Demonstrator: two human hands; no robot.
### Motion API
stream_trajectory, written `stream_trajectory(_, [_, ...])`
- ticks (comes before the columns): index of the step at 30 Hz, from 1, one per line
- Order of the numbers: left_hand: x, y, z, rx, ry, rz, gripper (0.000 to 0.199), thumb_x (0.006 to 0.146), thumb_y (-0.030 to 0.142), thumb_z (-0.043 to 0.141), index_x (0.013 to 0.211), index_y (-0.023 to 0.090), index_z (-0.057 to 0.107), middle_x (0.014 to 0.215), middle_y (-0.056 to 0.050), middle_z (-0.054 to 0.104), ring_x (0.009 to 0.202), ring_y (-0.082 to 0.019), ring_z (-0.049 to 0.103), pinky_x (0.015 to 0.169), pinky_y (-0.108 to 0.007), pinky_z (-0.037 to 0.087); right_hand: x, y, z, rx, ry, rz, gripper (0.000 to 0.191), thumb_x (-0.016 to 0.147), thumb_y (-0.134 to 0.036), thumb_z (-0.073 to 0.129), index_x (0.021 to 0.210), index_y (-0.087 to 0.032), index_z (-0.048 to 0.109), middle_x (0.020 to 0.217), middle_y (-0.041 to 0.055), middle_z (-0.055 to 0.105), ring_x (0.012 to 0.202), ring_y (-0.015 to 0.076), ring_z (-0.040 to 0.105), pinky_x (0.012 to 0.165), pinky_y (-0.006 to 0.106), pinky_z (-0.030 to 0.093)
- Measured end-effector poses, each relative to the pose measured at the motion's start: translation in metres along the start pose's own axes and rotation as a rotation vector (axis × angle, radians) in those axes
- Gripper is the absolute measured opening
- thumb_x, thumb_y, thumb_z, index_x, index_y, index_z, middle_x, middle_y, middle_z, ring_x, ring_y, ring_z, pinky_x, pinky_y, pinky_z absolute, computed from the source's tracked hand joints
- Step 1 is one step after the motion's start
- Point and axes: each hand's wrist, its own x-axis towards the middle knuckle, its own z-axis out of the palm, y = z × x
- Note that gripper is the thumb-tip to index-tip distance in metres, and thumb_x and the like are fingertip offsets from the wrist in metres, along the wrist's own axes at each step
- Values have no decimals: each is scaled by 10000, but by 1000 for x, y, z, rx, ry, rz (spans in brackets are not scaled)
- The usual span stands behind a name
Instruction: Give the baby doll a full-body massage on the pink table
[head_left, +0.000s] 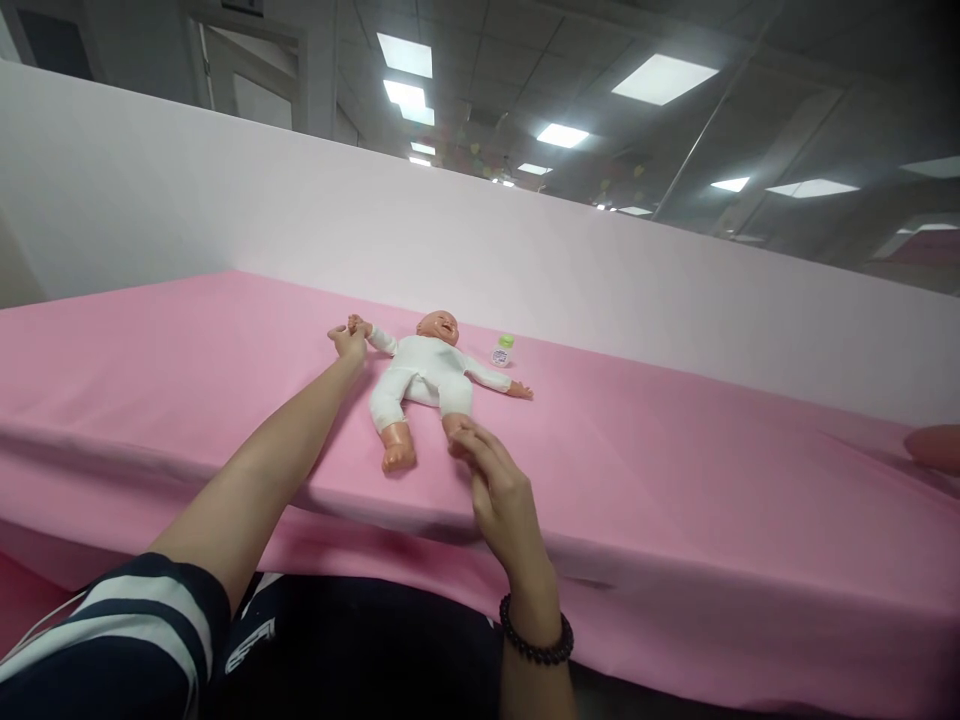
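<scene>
A baby doll (431, 365) in a white bodysuit lies on its back on a pink-covered table (637, 470), with its head toward the partition and its feet toward me. My left hand (350, 340) is closed around the doll's hand, whose arm is stretched out to the left. Over the doll's foot on the right side, the fingers of my right hand (499, 485) are bent and cover most of it. Its other foot rests free on the cloth. Beside the doll's head stands a small clear bottle (501, 355) with a green cap.
A pale partition (525, 260) rises behind the table. The cloth hangs over the table's front edge, close to my body. At the far right edge, part of a skin-toned object (934, 447) shows, too cut off to name.
</scene>
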Motion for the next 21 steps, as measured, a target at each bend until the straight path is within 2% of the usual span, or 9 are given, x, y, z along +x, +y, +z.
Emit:
stream_trajectory(3, [-6, 6, 16, 39, -88, 96, 330, 1002, 347, 673, 1268, 152, 648, 1264, -109, 673, 1104, -239, 681, 949, -456, 598, 28, -7, -6, 26, 75, -17, 485, 1000, -63, 370, 1357, -278, 618, 1416, 77, 656, 1356, 225, 601, 1100, 393, 521])
stream_trajectory(5, [-14, 10, 25, 64, -196, 174, 276, 977, 311, 701, 1192, 140, 670, 1202, -96, 700, 1084, -230, 687, 948, -442, 589, 50, -11, -6, 35, 65, 24, 454, 992, -89, 397, 1352, -269, 607, 1365, 85, 679, 1268, 248, 644, 1037, 405, 544])
stream_trajectory(8, [-29, 16, 31, 123, -382, 284, 219, 896, 220, 742, 1102, 156, 705, 1088, -63, 744, 1013, -214, 693, 922, -396, 564, 83, -10, 3, 63, 29, 81, 521, 943, -92, 416, 1430, -236, 534, 1375, 119, 663, 1190, 286, 655, 993, 457, 541])
stream_trajectory(11, [-41, 21, 27, 198, -572, 361, 224, 776, 134, 772, 990, 200, 760, 879, -12, 745, 853, -192, 668, 862, -352, 534, 106, -6, 20, 111, -41, 93, 493, 858, -49, 408, 1281, -204, 609, 1242, 133, 690, 1144, 316, 636, 1001, 514, 511])
stream_trajectory(13, [-44, 22, 23, 232, -655, 389, 197, 748, 122, 788, 930, 195, 767, 791, 3, 710, 794, -182, 641, 848, -354, 527, 114, -1, 29, 142, -56, 101, 427, 828, -46, 410, 1153, -200, 640, 1168, 132, 692, 1116, 326, 625, 1000, 542, 500])
stream_trajectory(15, [-44, 23, 22, 242, -676, 396, 164, 781, 146, 793, 939, 172, 756, 809, -1, 702, 811, -181, 643, 870, -374, 533, 116, 2, 36, 193, -37, 114, 392, 840, -66, 420, 1138, -206, 633, 1184, 127, 680, 1131, 319, 614, 1023, 550, 492])
stream_trajectory(17, [-43, 22, 23, 231, -638, 381, 167, 840, 176, 777, 1003, 160, 741, 907, -20, 723, 883, -188, 664, 919, -402, 539, 113, 5, 38, 273, -7, 133, 362, 887, -115, 433, 1187, -226, 603, 1214, 112, 664, 1143, 291, 613, 1045, 527, 500])
stream_trajectory(21, [-32, 13, 28, 164, -423, 268, 249, 961, 279, 711, 1175, 153, 687, 1174, -80, 709, 1082, -227, 675, 994, -458, 555, 94, 4, 29, 478, 38, 191, 297, 999, -316, 470, 1294, -292, 495, 1404, 95, 567, 1194, 240, 627, 948, 426, 600])
